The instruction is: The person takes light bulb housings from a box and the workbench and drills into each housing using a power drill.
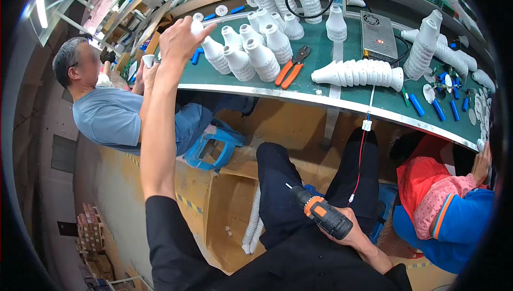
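Observation:
My left hand (180, 44) is stretched far forward over the table's left part. Its fingers close around a small white plastic piece (196, 26), mostly hidden by the hand. My right hand (348, 229) grips a black and orange cordless drill (324, 214) above my lap, its thin bit pointing up and to the left. Beside the left hand stand several stacks of white cone-shaped lamp housings (239, 62). Orange-handled pliers (293, 68) lie on the green table (315, 50) to their right.
A row of nested housings (359, 73) lies near the table edge, below a metal power supply (378, 37). A red and black wire (360, 165) hangs down. Blue cylinders (416, 105) lie at right. Co-workers sit on both sides; the left one's hand holds a white cone (148, 60). A carton (227, 211) stands below.

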Tool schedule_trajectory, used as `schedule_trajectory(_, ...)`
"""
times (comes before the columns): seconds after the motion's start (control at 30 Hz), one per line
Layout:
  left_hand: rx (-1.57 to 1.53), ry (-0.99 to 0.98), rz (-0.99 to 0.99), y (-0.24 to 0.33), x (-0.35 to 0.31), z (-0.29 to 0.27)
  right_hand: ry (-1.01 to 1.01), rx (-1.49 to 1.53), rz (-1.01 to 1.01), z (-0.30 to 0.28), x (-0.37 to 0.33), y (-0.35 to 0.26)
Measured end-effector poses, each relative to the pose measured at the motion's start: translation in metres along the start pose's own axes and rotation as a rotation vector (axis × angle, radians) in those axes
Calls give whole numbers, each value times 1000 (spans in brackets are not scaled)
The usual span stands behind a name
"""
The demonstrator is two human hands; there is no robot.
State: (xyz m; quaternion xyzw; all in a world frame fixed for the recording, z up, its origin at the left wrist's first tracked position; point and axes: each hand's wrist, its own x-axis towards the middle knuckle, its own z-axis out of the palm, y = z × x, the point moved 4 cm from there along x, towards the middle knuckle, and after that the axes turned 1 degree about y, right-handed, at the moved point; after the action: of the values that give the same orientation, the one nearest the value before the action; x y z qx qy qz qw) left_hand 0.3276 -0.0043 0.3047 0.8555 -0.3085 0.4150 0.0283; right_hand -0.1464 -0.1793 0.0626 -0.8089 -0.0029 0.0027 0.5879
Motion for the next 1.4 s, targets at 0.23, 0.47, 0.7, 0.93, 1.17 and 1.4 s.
schedule_trajectory(0.23, 271, -471, 371, -6, 18, 84, 58, 40, 5, -6, 1, -3)
schedule_trajectory(0.47, 242, -471, 416, -5, 11, 94, 69, 23, 20, -14, 3, -2)
schedule_trajectory(0.7, -480, -157, 199, 96, -20, 33, 35, 30, 27, -9, 3, 7)
schedule_trajectory(0.93, -426, 60, 343, 225, -61, 21, 38, 33, 26, -8, 0, -6)
schedule_trajectory(1.17, -371, 90, 387, 207, -51, 39, 85, -23, -6, -7, -14, 5)
schedule_trajectory(1.4, -491, 155, 40, 124, -71, 46, 70, 24, -12, -7, -12, 10)
